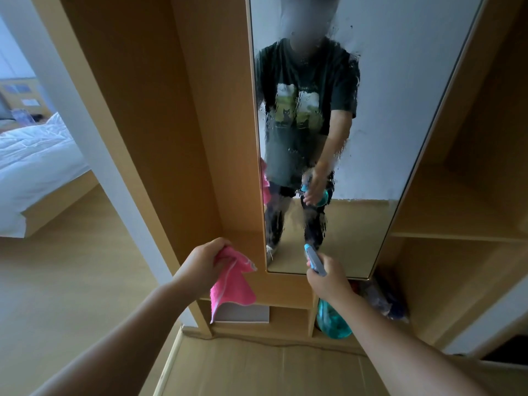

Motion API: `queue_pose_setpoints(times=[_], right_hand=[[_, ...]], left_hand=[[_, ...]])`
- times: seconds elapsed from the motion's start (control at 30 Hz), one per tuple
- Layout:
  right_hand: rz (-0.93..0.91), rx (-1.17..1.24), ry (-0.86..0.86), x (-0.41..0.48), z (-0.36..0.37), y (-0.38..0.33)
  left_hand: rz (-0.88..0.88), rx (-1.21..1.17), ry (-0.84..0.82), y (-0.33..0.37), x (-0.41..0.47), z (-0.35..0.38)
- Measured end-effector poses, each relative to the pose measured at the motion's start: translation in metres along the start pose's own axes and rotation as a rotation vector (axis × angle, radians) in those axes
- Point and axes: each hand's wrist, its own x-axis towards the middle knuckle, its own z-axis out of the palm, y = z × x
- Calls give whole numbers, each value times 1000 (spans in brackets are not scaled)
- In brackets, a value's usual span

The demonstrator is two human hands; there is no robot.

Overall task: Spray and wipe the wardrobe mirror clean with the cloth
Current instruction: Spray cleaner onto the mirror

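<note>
1. Nearest the lens: two bare forearms (400, 344), reaching in from 7 and 5 o'clock above a sheet of cardboard (257, 370) at 6.
2. At 5 o'clock: right hand (328, 277) wrapped round the neck of the teal spray bottle (333, 321), fingers curled tight. Impossible to tell whether squeezing the trigger. Nozzle aimed toward 12, near the bottom edge of the glass but not touching.
3. At 7 o'clock: left hand (204, 260) pinching the pink cloth (231, 284) by its top edge. Remainder hanging slack toward 6, in front of the wardrobe (160, 110) panel, clear of the glass.
4. From 12 down toward 5: the mirror (400, 110), tall and set into the wardrobe. Beaded and streaked with wet down its left and middle; looking dry along the strip toward 1 o'clock.
5. Judged from that: spraying largely done, perhaps the dry strip left. Wiping apparently not begun, with no cleared swathe showing and the whole pass still to do.
6. Further out: open shelves (457, 238) at 3, a bed (34, 167) at 9.
</note>
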Motion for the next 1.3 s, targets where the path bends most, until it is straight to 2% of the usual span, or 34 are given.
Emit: queue_pose_setpoints(times=[0.4,0.87,1.1,1.3], right_hand=[[23,29,-48,-1,20,13],[154,-42,-85,4,60,40],[181,-99,-26,3,68,55],[185,-50,-19,-4,59,67]], left_hand=[[-35,-12,-22,-15,-7,14],[-74,-88,-63,-36,-24,36],[-93,-94,-85,-43,-25,44],[-109,-100,-98,-39,-21,50]])
